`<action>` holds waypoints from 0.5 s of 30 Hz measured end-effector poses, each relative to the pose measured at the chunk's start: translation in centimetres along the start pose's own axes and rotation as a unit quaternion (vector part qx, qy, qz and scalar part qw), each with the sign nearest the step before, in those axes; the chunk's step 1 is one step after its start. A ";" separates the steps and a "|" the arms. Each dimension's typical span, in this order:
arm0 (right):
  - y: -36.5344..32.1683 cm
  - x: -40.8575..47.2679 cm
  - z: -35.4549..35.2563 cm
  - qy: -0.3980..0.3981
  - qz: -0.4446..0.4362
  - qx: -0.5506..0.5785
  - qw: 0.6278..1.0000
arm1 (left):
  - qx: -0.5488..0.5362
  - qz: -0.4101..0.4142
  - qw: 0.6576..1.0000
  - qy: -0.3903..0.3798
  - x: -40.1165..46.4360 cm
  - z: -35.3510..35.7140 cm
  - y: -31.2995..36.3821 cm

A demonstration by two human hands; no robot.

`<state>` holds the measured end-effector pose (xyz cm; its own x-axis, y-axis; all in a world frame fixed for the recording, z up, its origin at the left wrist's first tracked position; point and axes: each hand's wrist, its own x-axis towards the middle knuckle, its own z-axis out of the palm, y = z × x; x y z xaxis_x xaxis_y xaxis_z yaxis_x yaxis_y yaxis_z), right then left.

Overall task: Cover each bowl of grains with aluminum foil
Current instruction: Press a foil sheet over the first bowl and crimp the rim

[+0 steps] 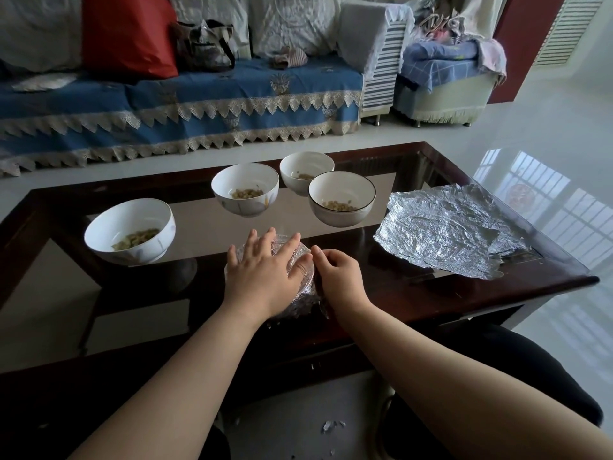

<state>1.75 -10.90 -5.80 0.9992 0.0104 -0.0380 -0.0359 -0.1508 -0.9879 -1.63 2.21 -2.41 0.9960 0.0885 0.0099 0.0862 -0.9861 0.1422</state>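
A foil-covered bowl (303,287) stands near the front edge of the glass table. My left hand (265,270) lies flat on its top with fingers straight. My right hand (338,273) is at the bowl's right side, its fingers curled against the foil edge. Several uncovered white bowls with grains stand behind: one at the left (131,232), one in the middle (245,189), one at the far back (306,172) and one with a dark rim (341,199). Crumpled foil sheets (444,230) lie flat at the right.
The dark wooden frame of the table (497,290) rings the glass top. A sofa with a blue cover (185,104) stands behind the table. Small foil scraps (331,426) lie on the floor between my arms. Shiny white floor lies to the right.
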 end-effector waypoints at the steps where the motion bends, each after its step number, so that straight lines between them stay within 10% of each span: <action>1: 0.0 0.0 0.1 0.001 0.007 0.012 1.000 | 0.000 0.000 1.000 0.000 0.0 0.0 0.0; 15: 0.0 0.4 0.8 -0.021 0.101 0.179 0.978 | 0.007 -0.002 1.000 0.008 0.2 0.1 0.1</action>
<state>2.10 -10.06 -5.91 0.9698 0.0574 -0.2372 -0.2440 0.2025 -0.9484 -1.47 2.15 -2.54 0.9951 0.0950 0.0261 0.0909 -0.9876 0.1281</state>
